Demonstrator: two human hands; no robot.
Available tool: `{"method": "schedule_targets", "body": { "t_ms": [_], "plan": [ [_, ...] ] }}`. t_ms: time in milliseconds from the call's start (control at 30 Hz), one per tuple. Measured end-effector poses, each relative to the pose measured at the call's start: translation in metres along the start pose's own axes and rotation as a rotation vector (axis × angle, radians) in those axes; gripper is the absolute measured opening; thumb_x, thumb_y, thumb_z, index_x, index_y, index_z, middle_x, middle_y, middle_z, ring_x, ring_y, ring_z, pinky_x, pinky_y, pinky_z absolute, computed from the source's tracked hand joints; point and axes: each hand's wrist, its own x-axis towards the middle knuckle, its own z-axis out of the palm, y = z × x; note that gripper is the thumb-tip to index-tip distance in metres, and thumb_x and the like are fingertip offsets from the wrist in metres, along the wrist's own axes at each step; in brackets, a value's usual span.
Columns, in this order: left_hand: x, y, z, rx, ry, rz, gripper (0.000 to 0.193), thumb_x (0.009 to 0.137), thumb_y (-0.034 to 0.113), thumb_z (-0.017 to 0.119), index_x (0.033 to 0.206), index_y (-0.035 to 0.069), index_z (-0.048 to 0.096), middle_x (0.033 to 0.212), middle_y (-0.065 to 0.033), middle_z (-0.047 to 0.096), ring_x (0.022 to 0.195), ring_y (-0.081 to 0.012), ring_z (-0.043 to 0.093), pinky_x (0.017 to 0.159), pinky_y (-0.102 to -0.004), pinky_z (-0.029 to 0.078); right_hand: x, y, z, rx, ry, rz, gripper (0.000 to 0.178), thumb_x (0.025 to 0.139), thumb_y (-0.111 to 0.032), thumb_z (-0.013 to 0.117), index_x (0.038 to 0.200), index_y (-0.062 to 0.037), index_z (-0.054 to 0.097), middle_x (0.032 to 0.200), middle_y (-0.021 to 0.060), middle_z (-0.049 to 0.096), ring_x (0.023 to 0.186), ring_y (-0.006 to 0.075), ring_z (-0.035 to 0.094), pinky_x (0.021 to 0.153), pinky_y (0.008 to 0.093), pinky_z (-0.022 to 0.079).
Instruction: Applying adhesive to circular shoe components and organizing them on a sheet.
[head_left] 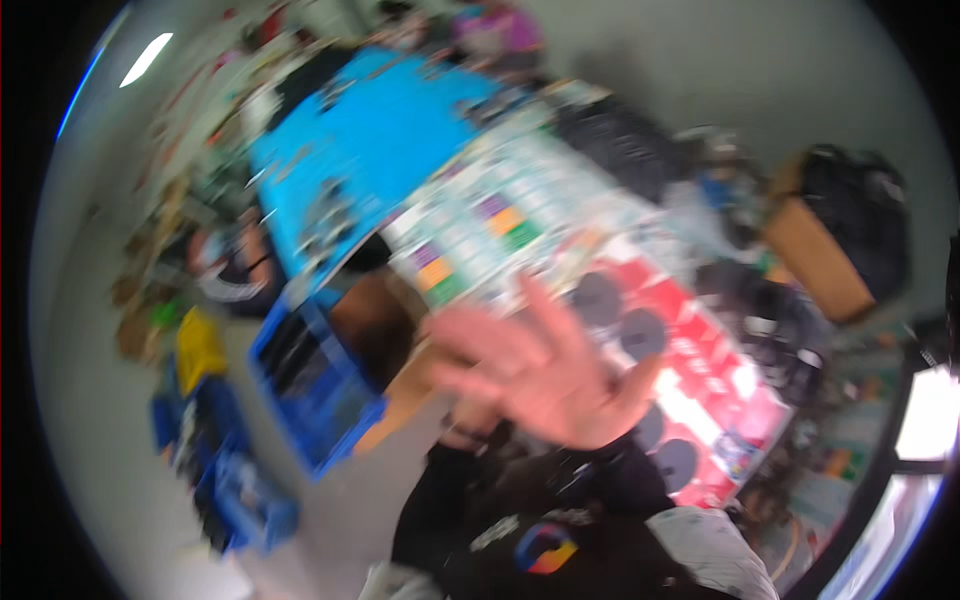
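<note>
In the middle of the head view my right hand [565, 385] is raised, blurred by motion. Its fingers are spread and I make out nothing held in it. It hangs over the near part of the table, in front of a red and white sheet [690, 345] that bears several dark grey discs [642, 334]. Behind it, to the left, my left hand [474, 418] shows little more than a wrist with a band, below a black sleeve; its fingers are hidden or blurred into the other hand.
Beyond lies a printed white sheet with coloured blocks [470, 235], then a bright blue tabletop [370, 135] with small parts. At left stand a blue crate [315, 385] and more blue bins [245, 495]. An open cardboard box [815, 255] with black bags is at right. Other people sit around the blue table.
</note>
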Motion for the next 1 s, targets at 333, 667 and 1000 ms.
{"method": "schedule_targets", "body": {
  "t_ms": [333, 667, 1000],
  "plan": [
    [0.000, 0.029, 0.118, 0.120, -0.304, -0.042, 0.053, 0.088, -0.001, 0.073, 0.137, 0.002, 0.056, 0.131, -0.0102, 0.064, 0.118, -0.0249, 0.062, 0.100, -0.0361, 0.051, -0.008, -0.088, 0.192, -1.297, 0.195, -0.876, 0.108, 0.089, -0.005, 0.070, 0.161, -0.0066, -0.011, 0.070, 0.0098, 0.059, 0.059, 0.0154, 0.054, 0.057, 0.0275, 0.043],
    [-0.072, 0.051, 0.053, 0.013, -0.428, -0.016, 0.053, 0.089, 0.000, 0.072, 0.139, 0.001, 0.054, 0.133, -0.0114, 0.062, 0.118, -0.0258, 0.062, 0.100, -0.0369, 0.052, -0.010, 0.026, 0.290, -1.297, 0.081, -0.645, 0.107, 0.093, -0.002, 0.062, 0.157, -0.0063, -0.023, 0.064, 0.0074, 0.057, 0.055, 0.0141, 0.051, 0.052, 0.0266, 0.041],
    [-0.252, 0.039, -0.156, -0.248, -0.036, 0.163, 0.054, 0.090, 0.000, 0.071, 0.140, 0.000, 0.053, 0.135, -0.0127, 0.061, 0.118, -0.0267, 0.062, 0.100, -0.0376, 0.053, 0.057, 0.195, 0.193, -0.479, -0.104, 0.012, 0.009, 0.084, -0.004, 0.054, 0.091, -0.0087, 0.055, 0.168, 0.0188, 0.011, 0.157, 0.0347, -0.006, 0.118, 0.0706, 0.009]
  ]
}}
